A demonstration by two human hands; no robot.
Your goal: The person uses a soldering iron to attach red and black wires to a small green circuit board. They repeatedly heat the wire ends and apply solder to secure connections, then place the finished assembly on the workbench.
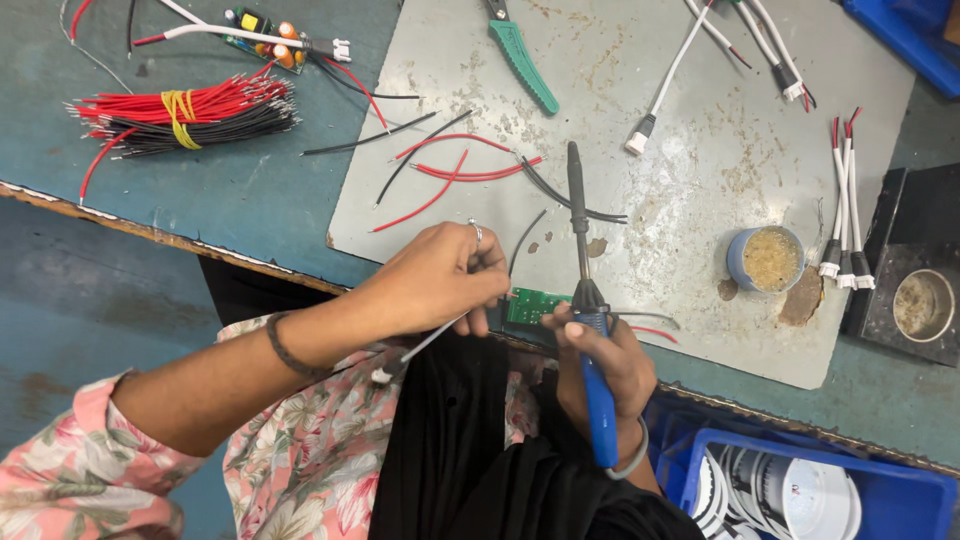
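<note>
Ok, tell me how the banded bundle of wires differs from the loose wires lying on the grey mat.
The banded bundle holds many red and black wires packed side by side under a yellow band; the loose wires are few, scattered and crossing one another. The bundle lies on the blue bench, the loose wires on the grey mat. The bundle's wires run fairly straight, while several loose ones curve. Both are red and black.

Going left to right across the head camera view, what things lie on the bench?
Bundle of red and black wires → left hand → small green circuit board → soldering iron in right hand → blue flux pot → black stand.
</note>
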